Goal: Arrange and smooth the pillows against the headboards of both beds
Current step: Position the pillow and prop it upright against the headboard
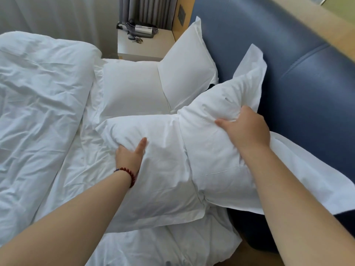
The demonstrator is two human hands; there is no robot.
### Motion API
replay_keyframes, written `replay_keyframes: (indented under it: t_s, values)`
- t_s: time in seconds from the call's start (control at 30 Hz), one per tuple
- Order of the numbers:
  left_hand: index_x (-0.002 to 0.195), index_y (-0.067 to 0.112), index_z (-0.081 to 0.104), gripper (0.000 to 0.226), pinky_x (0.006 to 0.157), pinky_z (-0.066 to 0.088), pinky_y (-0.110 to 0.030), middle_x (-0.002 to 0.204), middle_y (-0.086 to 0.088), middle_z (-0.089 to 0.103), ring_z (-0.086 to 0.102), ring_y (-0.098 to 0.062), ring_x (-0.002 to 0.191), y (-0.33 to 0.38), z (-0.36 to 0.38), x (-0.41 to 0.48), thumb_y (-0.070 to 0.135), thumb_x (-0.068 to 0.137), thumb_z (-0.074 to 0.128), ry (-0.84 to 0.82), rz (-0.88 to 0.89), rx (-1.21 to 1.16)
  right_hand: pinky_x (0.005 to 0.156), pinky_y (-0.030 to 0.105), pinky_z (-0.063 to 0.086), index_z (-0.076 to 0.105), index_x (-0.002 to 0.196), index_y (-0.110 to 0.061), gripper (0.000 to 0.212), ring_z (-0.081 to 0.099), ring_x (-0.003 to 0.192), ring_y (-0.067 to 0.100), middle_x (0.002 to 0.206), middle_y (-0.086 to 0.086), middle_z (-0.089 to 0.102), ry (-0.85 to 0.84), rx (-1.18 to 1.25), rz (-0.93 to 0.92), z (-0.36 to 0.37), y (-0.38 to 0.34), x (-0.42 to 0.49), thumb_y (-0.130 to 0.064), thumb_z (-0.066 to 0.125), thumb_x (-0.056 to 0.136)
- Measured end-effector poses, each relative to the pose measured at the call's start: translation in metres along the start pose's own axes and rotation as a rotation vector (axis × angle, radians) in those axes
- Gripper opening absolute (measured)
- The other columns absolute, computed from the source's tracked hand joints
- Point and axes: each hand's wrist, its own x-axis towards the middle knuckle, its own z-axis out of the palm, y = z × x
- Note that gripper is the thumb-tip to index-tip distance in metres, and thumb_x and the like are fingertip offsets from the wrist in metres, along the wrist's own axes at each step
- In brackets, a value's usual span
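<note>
Bed: one bed [63,169] with a white sheet fills the view. The other bed is not in sight.
Headboard: the blue headboard [288,64] runs along the right side.
Duvet: the duvet [38,93] lies crumpled on the left, away from the pillows.
Far pair: the far flat pillow [130,89] lies down and the far leaning pillow [188,73] stands against the headboard. They touch and look neat, so this pair seems done.
Near pair: the near flat pillow [165,179] lies on the sheet, crooked and wrinkled. The near leaning pillow [215,141] tips toward the headboard, one corner sticking up.
Tabletop: a small tabletop [146,47] past the bed holds dark things, too small to tell.
Right hand: the right hand [247,129] has its fingers bunched into the cloth of the near leaning pillow.
Left hand: the left hand [130,156] grips the edge of the near flat pillow, thumb on top.
Bracelet: red beads [128,173] on the left wrist.
Left to do: I think the near pair needs straightening and smoothing, then the other bed.
</note>
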Motion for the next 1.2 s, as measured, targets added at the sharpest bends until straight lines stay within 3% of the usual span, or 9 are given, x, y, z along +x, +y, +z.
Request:
replay_keyframes:
  t_s: [0.17,0.33,0.43,0.53,0.73,0.93,1.0,1.1,1.2]
  values:
    - [0.152,0.006,0.018,0.117,0.111,0.033,-0.051,0.151,-0.019,0.035,0.038,-0.04,0.135,-0.014,0.004,0.02,0.082,0.07,0.055,-0.07,-0.123,0.279,0.067,0.037,0.043,0.045,0.121,-0.011,0.077,0.061,0.097,0.032,0.104,0.008,0.065,-0.021,-0.146,-0.021,0.027,0.01,-0.005,-0.071,0.063,0.076]
    - [0.155,0.022,0.011,0.112,0.114,0.026,-0.054,0.155,-0.015,0.027,0.03,-0.039,0.14,-0.031,-0.014,0.03,0.083,0.072,0.051,-0.134,-0.158,0.272,0.093,0.047,0.042,0.03,0.147,-0.011,0.104,0.052,0.12,0.036,0.132,0.015,0.056,0.033,-0.237,0.011,0.055,0.015,-0.002,-0.078,0.059,0.072]
    - [0.154,0.025,0.014,0.105,0.115,0.024,-0.051,0.156,-0.012,0.029,0.032,-0.038,0.139,-0.049,-0.026,0.029,0.087,0.073,0.039,-0.145,-0.261,0.185,0.101,0.052,0.033,0.024,0.153,-0.021,0.096,0.042,0.127,0.036,0.141,0.015,0.043,0.21,-0.317,-0.152,0.064,0.011,-0.014,-0.068,0.061,0.078]
    - [0.154,0.019,0.022,0.122,0.116,0.026,-0.046,0.155,-0.008,0.034,0.036,-0.033,0.138,-0.067,-0.038,0.034,0.096,0.06,0.037,-0.233,-0.42,0.073,0.113,0.058,0.016,0.026,0.153,-0.034,0.071,0.022,0.145,0.039,0.16,0.018,0.02,0.235,-0.369,-0.396,0.085,0.004,-0.034,-0.058,0.05,0.09]
    - [0.141,0.019,0.046,0.131,0.108,0.039,-0.042,0.131,-0.004,0.059,0.056,-0.028,0.118,-0.072,-0.047,0.041,0.092,0.034,0.065,-0.348,-0.493,-0.025,0.115,0.058,-0.011,0.028,0.153,-0.032,0.067,-0.007,0.15,0.036,0.164,0.013,-0.006,0.135,-0.512,-0.379,0.096,-0.001,-0.043,-0.066,0.032,0.095]
    - [0.102,0.022,0.067,0.074,0.096,0.051,-0.041,0.104,-0.001,0.071,0.067,-0.024,0.096,-0.081,-0.06,0.037,0.076,0.052,0.073,-0.302,-0.432,-0.13,0.115,0.056,-0.018,0.026,0.153,-0.036,0.072,-0.016,0.148,0.036,0.165,0.009,-0.005,-0.058,-0.668,-0.463,0.12,-0.002,-0.07,-0.072,0.024,0.09]
    - [0.103,0.028,0.068,0.065,0.092,0.052,-0.037,0.105,0.005,0.07,0.066,-0.019,0.095,-0.094,-0.071,0.043,0.071,0.055,0.075,-0.241,-0.469,-0.229,0.115,0.052,-0.021,0.023,0.154,-0.033,0.075,-0.019,0.148,0.036,0.164,0.01,-0.009,-0.142,-0.655,-0.438,0.134,-0.008,-0.086,-0.071,0.025,0.09]
    - [0.116,0.021,0.065,0.036,0.08,0.046,-0.026,0.093,0.01,0.065,0.059,-0.01,0.086,-0.108,-0.086,0.044,0.039,0.085,0.07,-0.258,-0.519,-0.372,0.116,0.047,-0.021,0.012,0.157,-0.026,0.079,-0.025,0.146,0.033,0.163,0.009,-0.016,-0.341,-0.495,-0.35,0.159,-0.036,-0.111,-0.069,0.025,0.092]
    - [0.096,0.018,0.06,0.004,0.089,0.049,-0.036,0.096,0.0,0.067,0.062,-0.018,0.092,-0.116,-0.103,0.048,0.022,0.095,0.061,-0.201,-0.499,-0.456,0.118,0.045,-0.017,0.004,0.155,-0.036,0.076,-0.026,0.146,0.028,0.162,0.004,-0.022,-0.396,-0.166,-0.362,0.186,-0.077,-0.143,-0.07,0.025,0.091]
